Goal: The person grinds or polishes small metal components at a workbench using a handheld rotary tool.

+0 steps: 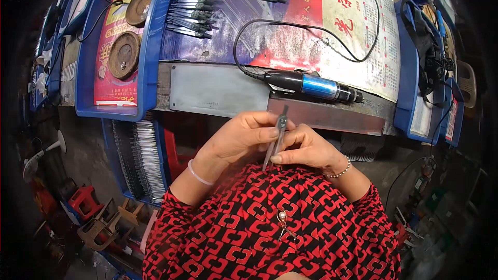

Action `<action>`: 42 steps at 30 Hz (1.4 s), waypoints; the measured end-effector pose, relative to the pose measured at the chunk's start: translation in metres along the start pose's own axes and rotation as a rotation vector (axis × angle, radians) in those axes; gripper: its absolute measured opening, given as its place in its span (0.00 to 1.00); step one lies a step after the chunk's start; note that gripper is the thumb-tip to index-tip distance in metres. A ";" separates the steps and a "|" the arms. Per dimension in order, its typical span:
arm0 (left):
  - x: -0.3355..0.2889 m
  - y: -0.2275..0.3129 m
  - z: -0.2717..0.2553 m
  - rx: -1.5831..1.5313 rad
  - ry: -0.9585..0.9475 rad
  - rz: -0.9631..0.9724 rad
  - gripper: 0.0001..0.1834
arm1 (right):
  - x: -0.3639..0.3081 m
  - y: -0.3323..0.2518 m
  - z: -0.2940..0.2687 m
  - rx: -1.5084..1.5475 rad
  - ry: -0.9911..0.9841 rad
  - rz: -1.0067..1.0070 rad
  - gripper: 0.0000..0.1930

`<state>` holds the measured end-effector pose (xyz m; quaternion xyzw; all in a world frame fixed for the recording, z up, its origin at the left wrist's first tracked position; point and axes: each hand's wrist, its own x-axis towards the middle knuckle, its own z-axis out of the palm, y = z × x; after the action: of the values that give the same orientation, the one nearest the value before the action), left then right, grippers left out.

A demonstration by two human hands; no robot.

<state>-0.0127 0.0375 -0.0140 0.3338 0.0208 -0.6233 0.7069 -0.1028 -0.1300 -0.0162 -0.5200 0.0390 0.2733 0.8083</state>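
Observation:
Just past my chest, my two hands hold a slim tool (282,123) with a dark head and two pale, narrow legs that spread downward. Its exact kind is unclear. My left hand (254,134) pinches it close to the dark head. My right hand (307,150) has thumb and fingers closed on the lower legs. Beyond my hands, an electric screwdriver (316,85) with a black and blue body lies along the table edge, its black cord looping back. Rows of similar slim tools (192,2) with silver shafts and dark ends lie at the back of the table.
A blue tray (151,72) at left holds two round brown dishes (123,56). Below it, another blue bin (111,150) is packed with slim silver pieces. Blue bins (410,80) with black straps and cords stand at right. A grey metal plate (218,89) lines the table edge.

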 end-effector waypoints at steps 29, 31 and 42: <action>-0.022 -0.014 -0.004 1.718 0.427 1.405 0.17 | -0.058 -0.055 -0.048 -0.417 0.832 -0.580 0.46; -0.019 -0.016 -0.006 1.650 0.450 1.421 0.19 | -0.053 -0.061 -0.038 -0.325 0.787 -0.595 0.47; -0.050 -0.023 -0.027 1.553 0.559 1.234 0.15 | -0.048 -0.056 -0.079 0.153 0.134 -0.599 0.35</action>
<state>-0.0340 0.0939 -0.0233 0.7843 -0.3991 0.1065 0.4630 -0.0992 -0.2345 0.0109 -0.4630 -0.0423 -0.0155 0.8852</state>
